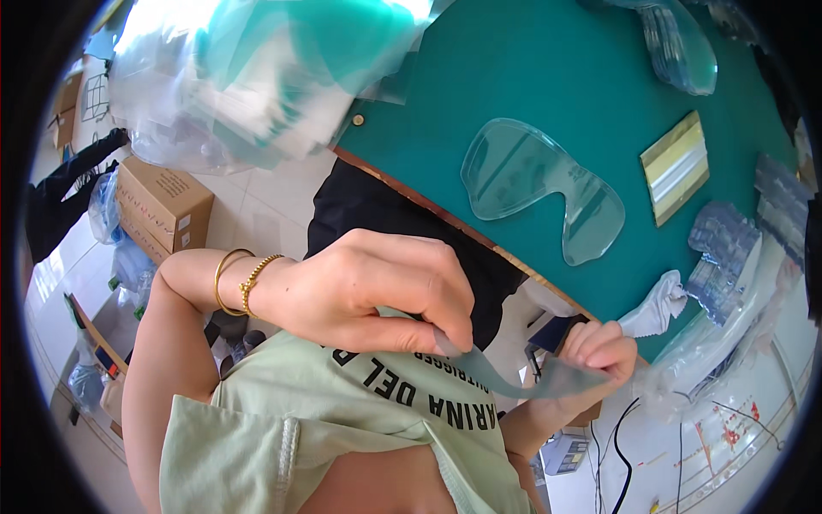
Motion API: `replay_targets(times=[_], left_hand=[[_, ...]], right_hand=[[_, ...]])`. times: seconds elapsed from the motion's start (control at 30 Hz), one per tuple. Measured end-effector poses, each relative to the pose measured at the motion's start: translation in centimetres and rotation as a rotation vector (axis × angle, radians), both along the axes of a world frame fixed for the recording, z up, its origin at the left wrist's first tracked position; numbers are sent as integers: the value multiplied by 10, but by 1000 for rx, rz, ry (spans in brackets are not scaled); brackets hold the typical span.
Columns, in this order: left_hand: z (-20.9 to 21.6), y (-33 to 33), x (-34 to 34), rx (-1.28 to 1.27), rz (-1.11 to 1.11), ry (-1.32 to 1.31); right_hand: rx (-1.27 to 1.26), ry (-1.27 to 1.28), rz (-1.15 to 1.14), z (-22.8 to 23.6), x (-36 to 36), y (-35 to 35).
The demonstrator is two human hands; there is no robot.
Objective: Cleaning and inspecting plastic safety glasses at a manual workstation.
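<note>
My left hand, with two gold bracelets at the wrist, pinches one end of a thin, smoky see-through plastic piece between thumb and fingers. The other end lies in my right hand, whose fingers are curled closed around it. Held in front of my body near the table edge, the piece sags in a curve between the hands, and its full outline cannot be made out. Beyond them a clear goggle lens with a nose notch lies flat on the green table.
A gold-edged pad lies right of the lens. Stacked clear lenses are at the far right, with more stacks nearer. A white cloth rests by the edge. Plastic bags bulge at upper left; a cardboard box stands below.
</note>
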State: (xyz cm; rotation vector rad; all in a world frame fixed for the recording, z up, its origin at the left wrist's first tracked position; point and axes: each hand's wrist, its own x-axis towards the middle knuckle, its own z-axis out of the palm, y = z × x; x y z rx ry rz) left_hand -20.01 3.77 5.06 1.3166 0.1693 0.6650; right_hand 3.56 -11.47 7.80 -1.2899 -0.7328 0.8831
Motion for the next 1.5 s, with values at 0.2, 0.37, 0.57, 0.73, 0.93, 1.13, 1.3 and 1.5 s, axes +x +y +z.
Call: replay_targets(times=[0.2,0.37,0.57,0.73,0.93,1.13,1.3,1.5], left_hand=[[0,8,-2,194,96,69],[1,10,-3,296,118,132],[-2,13,2,355,171,120],[-3,23,7,444,170,113],[20,39,20,608,396,408],[18,33,42,270,492,582],[20,33,49,201,517,668],[19,33,52,215,545,695]], right_hand=[[-10,-232,221,-5,24,2],[-27,-152,115,-7,22,0],[-68,-352,213,-6,26,1],[-130,-291,-41,-1,20,5],[-269,-234,-122,6,21,36],[-417,-295,-57,3,28,63],[-465,-246,-46,4,29,63],[-487,-266,-91,3,26,63]])
